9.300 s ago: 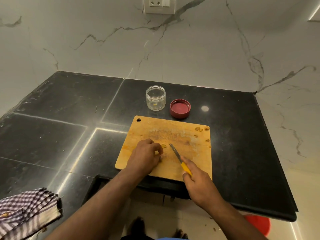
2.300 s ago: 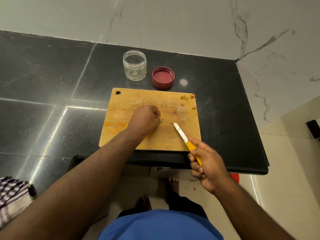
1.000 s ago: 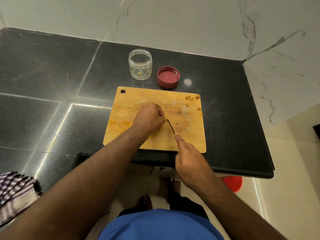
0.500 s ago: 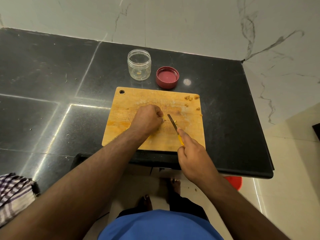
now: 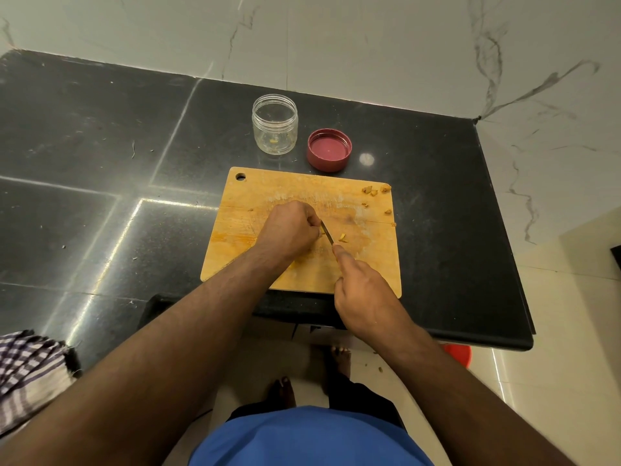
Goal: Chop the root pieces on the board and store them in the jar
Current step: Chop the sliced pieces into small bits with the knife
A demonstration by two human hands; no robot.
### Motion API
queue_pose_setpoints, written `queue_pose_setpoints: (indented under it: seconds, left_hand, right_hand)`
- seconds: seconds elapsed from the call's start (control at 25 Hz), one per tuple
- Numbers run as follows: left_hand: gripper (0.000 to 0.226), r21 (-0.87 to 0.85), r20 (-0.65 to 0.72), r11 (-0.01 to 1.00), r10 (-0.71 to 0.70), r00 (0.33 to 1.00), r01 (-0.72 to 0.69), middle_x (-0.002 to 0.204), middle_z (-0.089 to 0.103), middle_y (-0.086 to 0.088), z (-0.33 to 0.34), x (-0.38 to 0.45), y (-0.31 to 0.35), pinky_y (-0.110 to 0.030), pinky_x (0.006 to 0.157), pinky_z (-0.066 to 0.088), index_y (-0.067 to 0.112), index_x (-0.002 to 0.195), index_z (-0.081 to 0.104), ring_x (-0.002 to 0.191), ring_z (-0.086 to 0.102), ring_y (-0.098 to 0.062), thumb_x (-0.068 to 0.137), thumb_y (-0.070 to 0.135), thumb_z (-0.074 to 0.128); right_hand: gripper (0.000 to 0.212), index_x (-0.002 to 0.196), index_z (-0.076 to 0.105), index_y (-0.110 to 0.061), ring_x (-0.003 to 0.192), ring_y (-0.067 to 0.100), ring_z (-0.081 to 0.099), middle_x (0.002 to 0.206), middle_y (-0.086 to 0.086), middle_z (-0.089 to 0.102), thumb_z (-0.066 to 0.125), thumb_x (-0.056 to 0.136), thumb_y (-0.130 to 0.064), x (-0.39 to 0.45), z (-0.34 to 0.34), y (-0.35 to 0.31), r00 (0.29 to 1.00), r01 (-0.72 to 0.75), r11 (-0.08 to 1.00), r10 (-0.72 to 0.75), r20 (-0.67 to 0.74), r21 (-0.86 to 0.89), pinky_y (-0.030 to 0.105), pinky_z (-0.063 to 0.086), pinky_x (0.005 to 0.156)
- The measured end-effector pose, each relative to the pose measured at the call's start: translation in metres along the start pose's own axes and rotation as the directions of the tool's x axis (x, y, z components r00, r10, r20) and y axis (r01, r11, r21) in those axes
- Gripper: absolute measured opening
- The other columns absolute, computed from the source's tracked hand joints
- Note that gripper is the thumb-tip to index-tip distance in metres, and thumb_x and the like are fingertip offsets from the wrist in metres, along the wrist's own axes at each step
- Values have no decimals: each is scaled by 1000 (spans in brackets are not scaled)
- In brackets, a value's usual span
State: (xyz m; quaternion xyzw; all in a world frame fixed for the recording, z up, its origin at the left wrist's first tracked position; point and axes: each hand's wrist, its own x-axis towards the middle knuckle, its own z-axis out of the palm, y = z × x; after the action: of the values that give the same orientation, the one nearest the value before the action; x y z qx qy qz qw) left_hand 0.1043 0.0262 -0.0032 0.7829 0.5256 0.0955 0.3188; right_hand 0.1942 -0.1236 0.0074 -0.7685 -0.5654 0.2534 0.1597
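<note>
A black stone worktop (image 5: 100, 156) is seen below a marbled white wall, with a checked cloth (image 5: 30, 375) lying at its near left edge. A wooden chopping board (image 5: 302, 280) is laid near the front edge of the worktop, and behind it a clear plastic jar (image 5: 275, 128) is stood open, a few yellow scraps visible at its bottom, with its red lid (image 5: 329, 149) placed upturned just beside it on the right. The left hand (image 5: 289, 230) is curled over a root piece at the middle of the board; the piece itself is hidden under the fingers, which appear bunched on it. The right hand (image 5: 364, 294) is closed around the handle of a small knife (image 5: 326, 233), the forefinger laid along its back, and the blade is set just beside the left fingertips. One cut yellow root piece (image 5: 342, 237) is seen right of the blade, and further chopped bits (image 5: 373, 190) are scattered at the far right corner of the board. Chopping is judged to be under way, with nearly everything yet to be stored. A nicked fingertip is the main risk, since the blade is worked so close to the holding fingers; bits near the board's right edge could also be knocked onto the worktop.
</note>
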Motion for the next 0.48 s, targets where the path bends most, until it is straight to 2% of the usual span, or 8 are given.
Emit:
queue_pose_setpoints:
  seconds: [0.08, 0.24, 0.48]
  left_hand:
    - [15, 5, -5, 1000, -3, 1000, 3, 100, 73, 2, 0, 1, 0, -22, 70, 44, 16, 102, 78, 88, 61, -11, 91, 14, 69]
    - [10, 11, 14, 1000, -5, 1000, 5, 97, 72, 1, 0, 2, 0, -23, 69, 45, 16, 97, 77, 91, 64, -14, 90, 14, 70]
    - [22, 0, 29, 999, 32, 999, -32, 112, 73, 0, -1, 0, -4, -21, 81, 48, 15, 113, 76, 98, 62, -11, 92, 12, 68]
  right_hand:
    - [55, 154, 20, -26, 113, 21, 52, 131, 6, 53, 34, 102, -21, 0, 0, -1, 1000, -2, 1000, 2, 6, 0, 37, 47, 96]
    - [57, 155, 16, -29, 92, 11, 52, 110, -2, 52, 36, 102, -22, -26, 3, 2, 1000, -14, 999, 14, 7, 35, 30, 47, 77]
    - [55, 155, 19, -30, 89, 8, 53, 110, -6, 49, 36, 104, -22, -37, -1, 7, 996, 16, 992, -4, -91, 126, 23, 49, 74]
